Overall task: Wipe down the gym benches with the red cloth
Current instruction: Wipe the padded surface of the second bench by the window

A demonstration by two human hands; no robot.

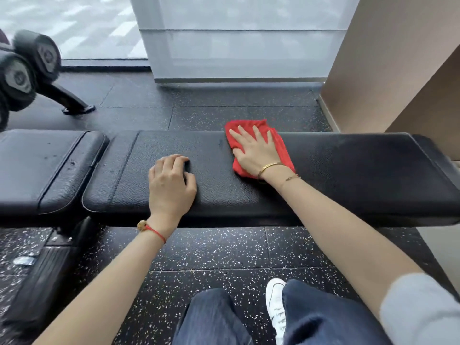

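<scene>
- Right hand (256, 150) presses flat, fingers spread, on the red cloth (258, 145) at the far edge of the black bench pad (348, 175).
- Left hand (170, 183) rests on the pad, fingers curled, holding nothing.
- A seat pad (44, 168) adjoins at left; dumbbells (27, 68) beyond are cut off.

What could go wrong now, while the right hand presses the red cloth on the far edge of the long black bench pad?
1. The red cloth overhangs the far edge of the long pad; a push away could drop it to the floor.
2. The right hand may skip the short pad and the gap between the pads.
3. The left hand rests with curled fingers on the pad and may leave marks.
</scene>
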